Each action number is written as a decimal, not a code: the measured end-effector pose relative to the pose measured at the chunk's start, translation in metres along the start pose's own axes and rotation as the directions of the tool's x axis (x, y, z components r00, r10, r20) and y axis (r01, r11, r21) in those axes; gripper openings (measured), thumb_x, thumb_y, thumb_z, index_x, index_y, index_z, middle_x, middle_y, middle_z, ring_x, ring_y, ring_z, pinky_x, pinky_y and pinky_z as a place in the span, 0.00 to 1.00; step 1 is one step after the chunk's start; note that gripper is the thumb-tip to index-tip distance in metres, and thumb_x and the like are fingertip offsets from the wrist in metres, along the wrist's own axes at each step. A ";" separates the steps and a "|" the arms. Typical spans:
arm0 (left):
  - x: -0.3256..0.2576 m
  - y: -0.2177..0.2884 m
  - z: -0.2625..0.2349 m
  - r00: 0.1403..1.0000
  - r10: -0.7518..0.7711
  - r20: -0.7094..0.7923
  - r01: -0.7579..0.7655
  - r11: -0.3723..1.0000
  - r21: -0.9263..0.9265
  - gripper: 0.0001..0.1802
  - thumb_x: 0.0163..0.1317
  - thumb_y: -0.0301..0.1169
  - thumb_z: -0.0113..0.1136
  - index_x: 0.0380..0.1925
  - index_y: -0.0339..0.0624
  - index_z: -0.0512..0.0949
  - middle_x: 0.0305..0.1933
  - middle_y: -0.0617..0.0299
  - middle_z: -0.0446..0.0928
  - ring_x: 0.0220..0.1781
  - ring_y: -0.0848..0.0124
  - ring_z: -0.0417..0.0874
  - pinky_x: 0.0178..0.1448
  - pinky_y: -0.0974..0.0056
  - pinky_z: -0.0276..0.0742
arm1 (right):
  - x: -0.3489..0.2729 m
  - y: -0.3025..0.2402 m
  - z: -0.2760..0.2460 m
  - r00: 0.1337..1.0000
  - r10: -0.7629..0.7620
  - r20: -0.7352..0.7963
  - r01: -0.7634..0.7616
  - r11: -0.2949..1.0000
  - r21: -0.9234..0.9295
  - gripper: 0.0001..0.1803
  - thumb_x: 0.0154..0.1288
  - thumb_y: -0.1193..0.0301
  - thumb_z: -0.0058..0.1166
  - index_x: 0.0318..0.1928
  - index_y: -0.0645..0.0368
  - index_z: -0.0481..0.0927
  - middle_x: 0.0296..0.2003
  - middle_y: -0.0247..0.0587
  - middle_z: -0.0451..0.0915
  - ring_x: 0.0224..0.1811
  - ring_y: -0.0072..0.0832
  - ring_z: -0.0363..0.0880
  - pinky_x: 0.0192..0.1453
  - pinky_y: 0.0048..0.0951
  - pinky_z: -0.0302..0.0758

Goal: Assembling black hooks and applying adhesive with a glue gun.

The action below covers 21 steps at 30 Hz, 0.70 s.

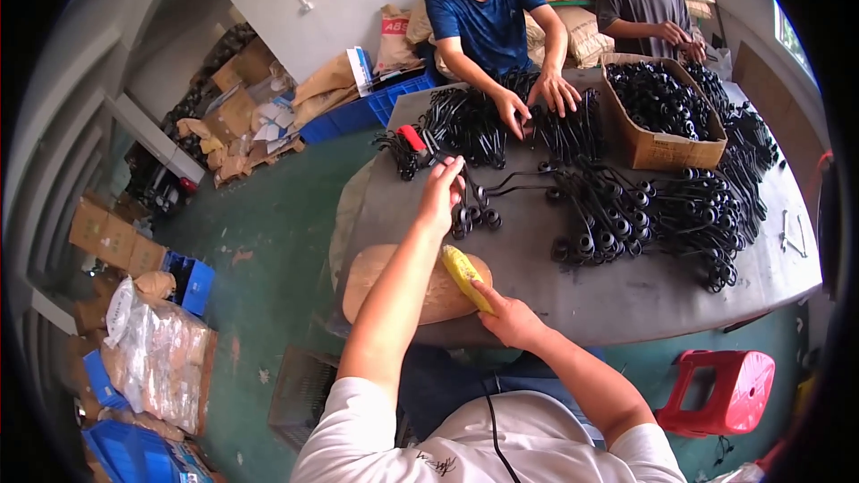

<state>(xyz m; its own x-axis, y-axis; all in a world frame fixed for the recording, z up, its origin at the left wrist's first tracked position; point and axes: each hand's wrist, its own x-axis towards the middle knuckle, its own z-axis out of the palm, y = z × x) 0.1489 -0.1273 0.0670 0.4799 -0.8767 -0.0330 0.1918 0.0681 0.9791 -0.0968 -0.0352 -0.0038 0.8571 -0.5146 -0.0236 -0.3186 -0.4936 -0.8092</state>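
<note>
In the right hand (514,319) sits a yellow tool (464,276), left hand (440,194) apart.

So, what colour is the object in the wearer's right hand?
The held object is mostly yellow, clearest in the head view.

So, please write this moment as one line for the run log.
left grip: near black round-ended pieces, hold unclear | right grip: holds yellow object over tan board | across: co-worker's hands at thin black pieces

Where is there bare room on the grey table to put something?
The grey table is bare right of the wearer's right hand, between the black parts and the near edge. Crowded: far side, around the cardboard box.
</note>
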 end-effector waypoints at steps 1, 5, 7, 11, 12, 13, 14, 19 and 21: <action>-0.020 0.015 -0.006 0.998 -0.036 0.048 0.037 0.999 -0.023 0.24 0.66 0.44 0.63 0.57 0.44 0.76 0.24 0.73 0.73 0.20 0.87 0.64 0.23 0.78 0.55 | -0.006 -0.011 -0.009 0.996 0.082 0.046 -0.086 0.991 0.099 0.39 0.68 0.66 0.52 0.77 0.38 0.52 0.41 0.60 0.81 0.41 0.49 0.84 0.50 0.43 0.79; -0.085 0.038 -0.033 0.998 0.016 0.065 -0.021 0.997 0.069 0.19 0.74 0.48 0.51 0.44 0.46 0.81 0.22 0.75 0.71 0.21 0.86 0.64 0.24 0.78 0.55 | -0.028 0.010 0.002 0.979 0.191 0.066 -0.197 0.825 0.530 0.38 0.70 0.71 0.52 0.77 0.41 0.55 0.39 0.45 0.80 0.38 0.28 0.80 0.46 0.32 0.78; -0.112 0.036 -0.041 0.995 0.035 0.090 -0.051 0.981 0.188 0.21 0.76 0.49 0.48 0.44 0.45 0.81 0.22 0.76 0.68 0.22 0.87 0.62 0.24 0.78 0.55 | -0.046 0.003 -0.006 0.967 0.244 0.078 -0.242 0.771 0.590 0.39 0.69 0.74 0.51 0.77 0.43 0.54 0.43 0.40 0.78 0.38 0.25 0.76 0.46 0.28 0.76; -0.135 0.024 -0.066 0.966 -0.072 0.250 0.019 0.978 0.208 0.22 0.77 0.49 0.45 0.46 0.43 0.80 0.23 0.76 0.65 0.25 0.85 0.63 0.31 0.76 0.59 | -0.054 -0.024 -0.021 0.942 0.326 -0.087 -0.215 0.780 0.588 0.39 0.69 0.79 0.48 0.78 0.47 0.54 0.51 0.37 0.74 0.38 0.21 0.73 0.46 0.24 0.75; -0.134 0.017 -0.070 0.968 -0.040 0.247 -0.018 0.974 0.227 0.21 0.78 0.48 0.46 0.46 0.42 0.80 0.23 0.76 0.65 0.26 0.84 0.64 0.32 0.75 0.61 | -0.052 -0.036 -0.027 0.944 0.283 -0.167 -0.151 0.825 0.545 0.39 0.69 0.80 0.47 0.78 0.49 0.53 0.54 0.36 0.73 0.38 0.20 0.72 0.46 0.22 0.75; -0.134 0.014 -0.072 0.968 -0.009 0.250 -0.055 0.967 0.248 0.21 0.78 0.47 0.46 0.46 0.41 0.79 0.23 0.75 0.65 0.26 0.83 0.64 0.33 0.75 0.62 | -0.048 -0.042 -0.032 0.948 0.210 -0.239 -0.069 0.870 0.488 0.39 0.69 0.80 0.47 0.78 0.49 0.52 0.57 0.36 0.72 0.38 0.20 0.71 0.46 0.23 0.75; -0.135 0.013 -0.076 0.978 0.014 0.208 -0.087 0.934 0.346 0.20 0.77 0.46 0.47 0.45 0.40 0.78 0.24 0.73 0.67 0.27 0.79 0.68 0.35 0.72 0.67 | -0.045 -0.054 -0.039 0.940 0.135 -0.312 0.002 0.916 0.401 0.39 0.70 0.80 0.46 0.78 0.49 0.51 0.54 0.36 0.73 0.37 0.19 0.71 0.44 0.22 0.75; -0.140 0.021 -0.075 0.990 0.102 0.102 -0.144 0.749 0.647 0.20 0.77 0.46 0.49 0.43 0.37 0.76 0.25 0.64 0.72 0.29 0.74 0.75 0.37 0.65 0.72 | -0.017 -0.081 -0.046 0.902 0.034 -0.430 0.061 0.977 0.205 0.37 0.69 0.79 0.49 0.76 0.55 0.53 0.54 0.56 0.78 0.47 0.38 0.83 0.53 0.32 0.77; -0.141 0.022 -0.077 0.972 0.192 0.133 -0.230 0.688 0.689 0.19 0.76 0.44 0.51 0.41 0.36 0.75 0.26 0.59 0.75 0.29 0.70 0.77 0.37 0.63 0.73 | 0.002 -0.061 -0.025 0.926 -0.082 -0.368 0.104 0.994 0.040 0.39 0.67 0.79 0.50 0.77 0.52 0.53 0.54 0.62 0.78 0.50 0.51 0.83 0.54 0.39 0.78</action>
<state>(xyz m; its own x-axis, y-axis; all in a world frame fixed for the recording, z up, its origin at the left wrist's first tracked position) 0.1515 0.0344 0.0777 0.3894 -0.9028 0.1828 -0.5682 -0.0792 0.8191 -0.0860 -0.0236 0.0601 0.6710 -0.6943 0.2603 -0.2113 -0.5155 -0.8304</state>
